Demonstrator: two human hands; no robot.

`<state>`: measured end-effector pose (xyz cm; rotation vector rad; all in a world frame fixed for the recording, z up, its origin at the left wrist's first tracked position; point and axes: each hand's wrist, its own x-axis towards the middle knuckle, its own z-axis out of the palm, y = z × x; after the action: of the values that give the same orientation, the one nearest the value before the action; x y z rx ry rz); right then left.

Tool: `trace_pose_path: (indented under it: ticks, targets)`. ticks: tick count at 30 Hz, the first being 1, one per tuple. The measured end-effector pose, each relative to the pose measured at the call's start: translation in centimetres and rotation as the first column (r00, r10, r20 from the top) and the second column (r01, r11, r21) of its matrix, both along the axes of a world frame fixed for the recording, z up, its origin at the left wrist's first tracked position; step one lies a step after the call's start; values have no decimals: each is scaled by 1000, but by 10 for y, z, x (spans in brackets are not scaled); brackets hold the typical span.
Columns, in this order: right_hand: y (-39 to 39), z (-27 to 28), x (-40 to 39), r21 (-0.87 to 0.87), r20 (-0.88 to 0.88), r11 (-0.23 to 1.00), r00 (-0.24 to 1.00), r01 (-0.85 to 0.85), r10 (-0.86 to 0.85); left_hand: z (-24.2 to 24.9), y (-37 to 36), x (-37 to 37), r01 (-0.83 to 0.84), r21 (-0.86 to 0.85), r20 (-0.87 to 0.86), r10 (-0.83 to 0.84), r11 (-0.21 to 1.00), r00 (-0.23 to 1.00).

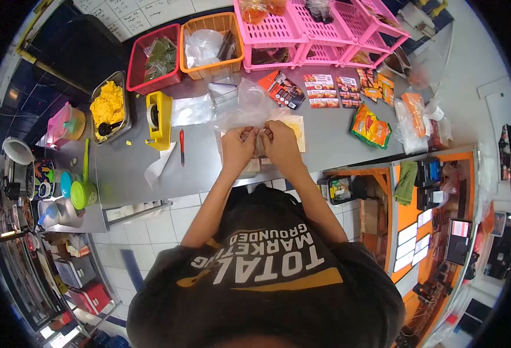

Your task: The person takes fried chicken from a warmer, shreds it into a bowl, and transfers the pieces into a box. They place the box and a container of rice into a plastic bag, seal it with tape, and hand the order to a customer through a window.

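My left hand (239, 148) and my right hand (281, 144) meet over the near edge of the steel counter. The fingers of both are closed in a pinch on a clear plastic bag (252, 103), whose loose film spreads away from me beyond the knuckles. Something brownish shows between the hands, too small to make out. Beneath my right hand lies a pale yellowish sheet (295, 129), partly covered. Small light-brown blocks or packets (252, 166) sit just below my hands, partly hidden by the wrists.
Left of me are a yellow tape dispenser (161, 124), a red pen (182, 148) and a tray of yellow food (108, 103). Red (142, 87) and orange baskets (212, 69) and pink racks (273, 49) line the back. Printed cards (322, 91) and a green-orange packet (371, 126) lie right.
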<state>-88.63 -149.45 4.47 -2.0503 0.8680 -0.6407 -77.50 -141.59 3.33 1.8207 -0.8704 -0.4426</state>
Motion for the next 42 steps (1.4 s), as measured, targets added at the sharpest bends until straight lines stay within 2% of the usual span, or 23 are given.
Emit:
trace_pose_path:
  ticks: [2,4,6,8,11,12,13,14,16,17,19,20,22,24,26,27,29,31,33,38,42]
  targets:
    - [2,5,3,-101,-69,994,997,39,-47,-2,-5,0,-1,-65,49,5,998,999]
    - [3,6,4,-166,-60,984,995,64,-75,-6,-2,-1,-12,-30,-253,4,999,967]
    - [2,10,3,-232,-56,968,992,94,-110,-17,-2,2,-18,-45,-299,4,999,954]
    - [-2,16,1,-281,-92,958,993,51,-80,-26,-5,2,-29,-63,-349,5,998,937]
    - [-3,14,3,-244,-101,969,993,30,-56,-20,-3,2,-24,-71,-417,-8,997,909]
    - [-2,11,4,-243,-101,970,993,28,-54,-18,-2,2,-4,-112,-103,-7,994,995]
    - [-1,8,5,-152,-60,988,997,35,-44,-16,0,1,28,-142,221,4,989,975]
    - [1,6,6,-60,-19,997,999,38,-39,-14,2,-1,28,-139,221,4,990,975]
    - [1,7,6,-52,10,998,999,46,-45,-4,4,-6,32,-29,327,-21,999,945]
    - [1,7,6,-45,38,997,998,55,-53,-1,6,-5,34,-26,327,-24,999,945]
    - [-3,4,6,-59,20,997,998,53,-51,5,10,-1,195,-10,413,-174,981,894]
    - [-4,3,4,-76,1,996,999,45,-45,7,13,5,198,-7,412,-178,980,894]
    - [-9,3,-2,-80,31,997,999,23,-20,14,15,17,382,17,271,-372,924,888]
    - [-15,5,-8,-85,59,996,998,-4,9,22,11,21,390,20,209,-386,920,899]
    - [-21,7,-13,130,47,990,998,-47,41,23,7,24,398,22,144,-397,917,907]
    - [-22,5,-14,131,47,990,998,-48,42,23,4,24,404,16,130,-402,915,906]
    - [-26,0,-15,412,145,908,989,-72,13,24,0,24,408,9,116,-406,913,906]
    - [-29,-3,-16,433,147,896,988,-101,40,31,-2,23,399,96,106,-408,912,907]
    - [-30,-8,-15,452,151,882,986,-129,66,27,-4,24,401,79,120,-408,913,905]
    - [-30,-11,-15,523,231,844,973,-124,0,24,-6,23,389,33,132,-390,921,911]
    - [-31,-9,-16,515,221,846,975,-137,23,23,-6,21,383,50,118,-386,923,915]
